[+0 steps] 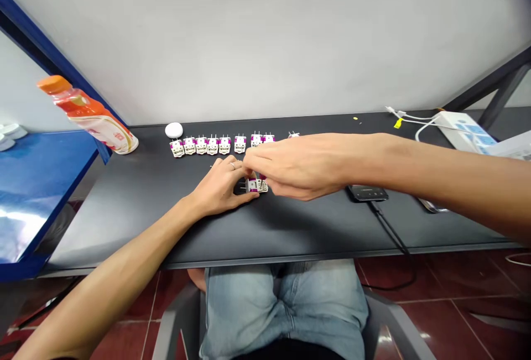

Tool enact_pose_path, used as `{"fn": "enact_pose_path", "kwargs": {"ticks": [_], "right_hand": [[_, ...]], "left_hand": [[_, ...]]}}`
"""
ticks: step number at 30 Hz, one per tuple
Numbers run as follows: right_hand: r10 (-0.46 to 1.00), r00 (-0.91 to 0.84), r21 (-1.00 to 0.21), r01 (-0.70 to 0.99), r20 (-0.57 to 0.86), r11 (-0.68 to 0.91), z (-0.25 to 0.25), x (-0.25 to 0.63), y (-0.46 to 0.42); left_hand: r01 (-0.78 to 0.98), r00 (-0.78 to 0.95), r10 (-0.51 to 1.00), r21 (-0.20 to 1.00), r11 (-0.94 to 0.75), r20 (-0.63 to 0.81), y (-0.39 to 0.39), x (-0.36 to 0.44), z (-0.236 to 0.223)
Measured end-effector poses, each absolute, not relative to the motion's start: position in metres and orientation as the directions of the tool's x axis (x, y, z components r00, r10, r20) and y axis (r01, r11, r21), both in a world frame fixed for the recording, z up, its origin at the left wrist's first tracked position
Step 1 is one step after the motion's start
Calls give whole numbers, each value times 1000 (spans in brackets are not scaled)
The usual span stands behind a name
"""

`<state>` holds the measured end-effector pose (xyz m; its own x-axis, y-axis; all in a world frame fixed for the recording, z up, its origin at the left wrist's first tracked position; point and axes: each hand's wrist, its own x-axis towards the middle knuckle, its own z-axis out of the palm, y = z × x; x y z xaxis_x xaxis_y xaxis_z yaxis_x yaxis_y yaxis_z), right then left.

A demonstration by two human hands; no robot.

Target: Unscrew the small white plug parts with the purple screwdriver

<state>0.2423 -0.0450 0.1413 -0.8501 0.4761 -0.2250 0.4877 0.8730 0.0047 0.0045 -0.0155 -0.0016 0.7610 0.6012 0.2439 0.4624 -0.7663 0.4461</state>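
Observation:
My left hand (220, 186) lies low on the dark table, its thumb and fingers closed on a small white and purple plug part (253, 185) with metal pins pointing left. Above that piece, my right hand (296, 163) is bent over with its fingers pinched together. Whatever those fingers hold is mostly hidden; a thin dark shape shows beneath them at the plug part. Behind both hands runs a row of similar white and purple plug parts (201, 146), pins facing the wall. One more pinned piece (293, 134) is partly covered by my right hand.
A round white disc (173, 130) sits behind the row's left end. An orange-capped bottle (95, 119) stands at the left. Under my right forearm is a black device (367, 193) with a cable. White cables (418, 119) and a white box (464, 130) lie at the right.

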Motion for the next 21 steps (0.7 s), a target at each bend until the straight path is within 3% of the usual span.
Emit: {"fn": "enact_pose_path", "kwargs": {"ticks": [4,8,12,16,21], "right_hand": [[493,-792,124,484,-361,867,146,237,-43],[468,-840,76,466,-273,881,147,239,-43],[518,-812,115,507,-270,854,143,245,-43],[434,-883,56,431,-178,901,141,246,-44],[517,-808,111,508,-281,854,145,241,-45]], "left_hand": [[506,757,618,407,-760,212,-17,5,0],[502,754,617,408,-763,225,-17,4,0],[505,752,623,419,-754,214,-17,4,-1],[489,753,613,421,-764,238,-17,5,0],[512,750,627,417,-751,208,-18,6,2]]}}
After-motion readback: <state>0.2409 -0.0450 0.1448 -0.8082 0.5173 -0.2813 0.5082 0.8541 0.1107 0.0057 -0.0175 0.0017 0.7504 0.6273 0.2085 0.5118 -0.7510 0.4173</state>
